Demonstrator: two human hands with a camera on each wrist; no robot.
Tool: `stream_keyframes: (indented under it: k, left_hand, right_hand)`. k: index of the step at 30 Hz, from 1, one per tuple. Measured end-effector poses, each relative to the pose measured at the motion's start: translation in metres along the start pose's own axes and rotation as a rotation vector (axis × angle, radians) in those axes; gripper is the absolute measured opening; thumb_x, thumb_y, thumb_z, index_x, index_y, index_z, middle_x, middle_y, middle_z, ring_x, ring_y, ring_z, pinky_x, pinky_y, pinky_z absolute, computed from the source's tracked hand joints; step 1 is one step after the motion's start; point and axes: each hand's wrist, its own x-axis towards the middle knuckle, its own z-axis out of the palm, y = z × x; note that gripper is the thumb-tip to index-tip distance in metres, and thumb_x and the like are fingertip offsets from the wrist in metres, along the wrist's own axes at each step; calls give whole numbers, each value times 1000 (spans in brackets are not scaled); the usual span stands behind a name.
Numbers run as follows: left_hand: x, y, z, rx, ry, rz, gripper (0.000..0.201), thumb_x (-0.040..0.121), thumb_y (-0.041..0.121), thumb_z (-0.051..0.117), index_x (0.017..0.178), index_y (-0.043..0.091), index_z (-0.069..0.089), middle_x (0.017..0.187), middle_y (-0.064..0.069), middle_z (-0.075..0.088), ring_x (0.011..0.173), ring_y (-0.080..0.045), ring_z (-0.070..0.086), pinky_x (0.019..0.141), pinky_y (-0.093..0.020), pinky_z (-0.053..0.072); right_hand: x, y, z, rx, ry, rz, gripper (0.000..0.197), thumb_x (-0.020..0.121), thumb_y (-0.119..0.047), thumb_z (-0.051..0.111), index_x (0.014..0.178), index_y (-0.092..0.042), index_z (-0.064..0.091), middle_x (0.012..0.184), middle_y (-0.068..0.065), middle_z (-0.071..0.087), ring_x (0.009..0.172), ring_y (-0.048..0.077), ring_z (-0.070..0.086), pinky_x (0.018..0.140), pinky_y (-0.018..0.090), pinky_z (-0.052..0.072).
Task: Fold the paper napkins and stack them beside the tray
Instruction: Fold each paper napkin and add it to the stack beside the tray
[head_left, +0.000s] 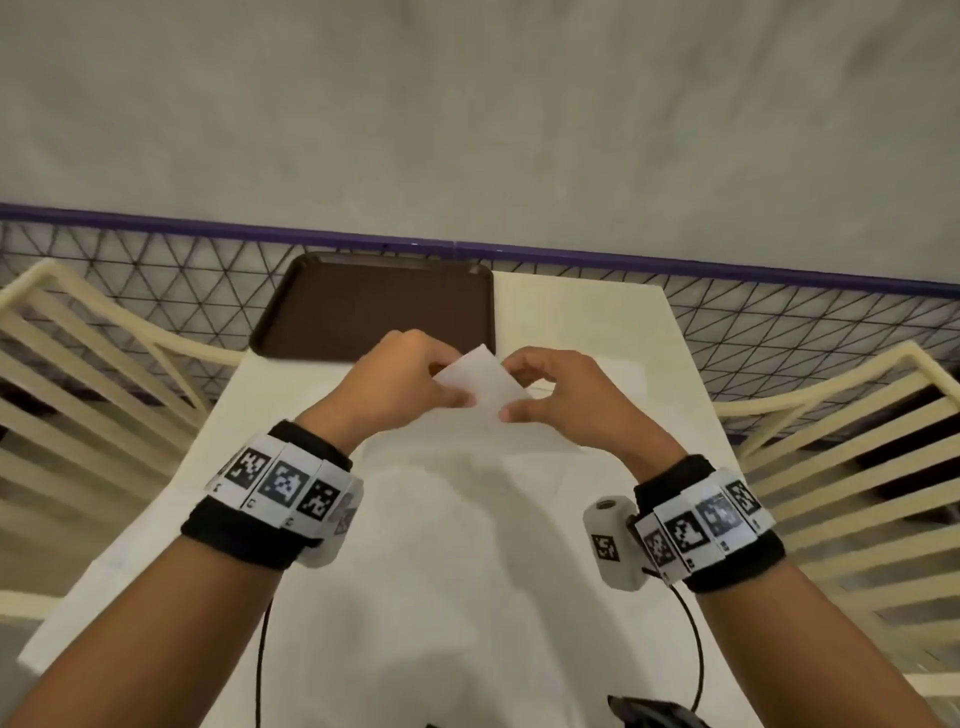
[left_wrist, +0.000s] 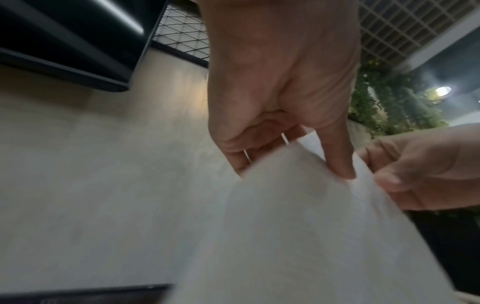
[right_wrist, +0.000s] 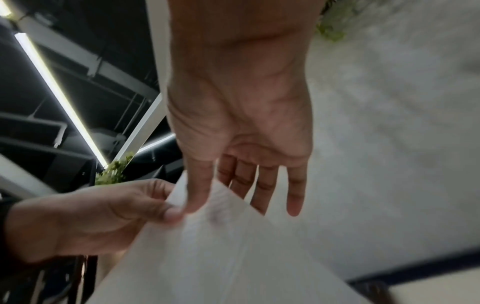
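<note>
- The brown tray (head_left: 374, 306) sits at the far left of the desk (head_left: 436, 571); it is a flat rectangle with rounded corners and a low raised rim, and nothing lies in it.
- A white paper napkin (head_left: 480, 382) is held up above the desk, just in front of the tray's near right corner, its upper corner pointing away from the person.
- The napkin is thin and matte; in the right wrist view a faint straight crease runs down it, and the sheet hangs wide toward the camera.
- The left hand (head_left: 400, 379) pinches the napkin's left edge, thumb on the near face and fingers curled behind it.
- The right hand (head_left: 561, 395) pinches the right edge between thumb and forefinger; in the right wrist view its other fingers (right_wrist: 294, 193) hang fairly straight and spread behind the sheet.
- Both grips are thus closed on the napkin, with the two thumbs close together near its top.
- The desk top is smooth, pale cream and long.
- Cream slatted chairs (head_left: 852, 467) stand on either side of the desk.
- Each wrist carries a black band (head_left: 244, 535) with black-and-white square markers.
</note>
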Motion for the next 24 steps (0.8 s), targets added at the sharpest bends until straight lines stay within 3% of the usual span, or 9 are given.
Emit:
stream_keyframes:
  k: [2,6,10,13,14,16,19,21,24]
  left_hand:
    - [-2,-1,1,-95,34,6,12,73,30,77,83,24,72,77,6,69,72,-9,62,64,-29,49]
    - [-8,-29,15,-15,-76,-107,24,66,31,82,62,24,60,63,9,59,60,-10,53,54,-25,35]
    - [-7,-63,36,-158,56,-244,34,72,24,77,51,13,52,53,-1,48,57,-18,42,55,-28,27]
    - [-11,-60,49,-276,227,-162,17,76,20,74,69,6,67,67,-11,65,63,-18,54,58,-27,38]
    - [-14,-58,55,-321,285,-140,10,76,17,75,76,8,71,75,-6,70,68,-15,58,61,-23,42]
    - [-28,-60,73,-319,357,-98,19,72,10,78,91,8,74,88,3,70,78,-7,62,67,-10,42]
    - [-54,-87,113,-305,308,-21,33,66,1,81,85,27,71,85,21,70,75,8,61,70,-3,41]
    - [-71,-115,137,-284,228,23,53,60,-12,78,76,36,62,93,20,65,80,4,63,72,-12,48]
    - [-88,-150,165,-192,141,57,69,50,-17,69,81,43,56,99,18,63,85,1,62,75,-25,52]
  right_hand:
    - [3,-3,4,110,72,16,5,79,-17,71,82,-15,67,89,6,69,84,23,64,78,32,51]
    - [1,20,-2,373,285,86,13,82,-13,68,90,-3,68,93,18,70,87,35,66,82,47,52]
    - [-9,59,-4,470,400,165,9,81,-6,67,86,1,67,88,13,71,85,26,66,82,41,53]
    - [-25,83,4,513,449,184,9,78,-4,70,83,-11,71,88,4,73,87,19,67,84,37,53]
    - [-34,91,10,552,468,197,16,76,-4,71,84,-17,72,88,-3,73,88,15,67,85,31,53]
    - [-55,107,25,581,516,217,22,72,-2,74,85,-20,71,89,-10,72,87,5,66,82,19,50]
    - [-90,128,57,605,458,225,26,66,12,71,75,-12,72,87,-7,72,88,-3,64,75,10,49]
    - [-107,144,78,670,366,242,24,59,13,71,66,-9,74,83,-2,74,94,4,65,73,15,52]
    - [-125,167,104,522,263,273,45,64,20,68,64,-24,76,82,-9,74,95,1,64,82,13,47]
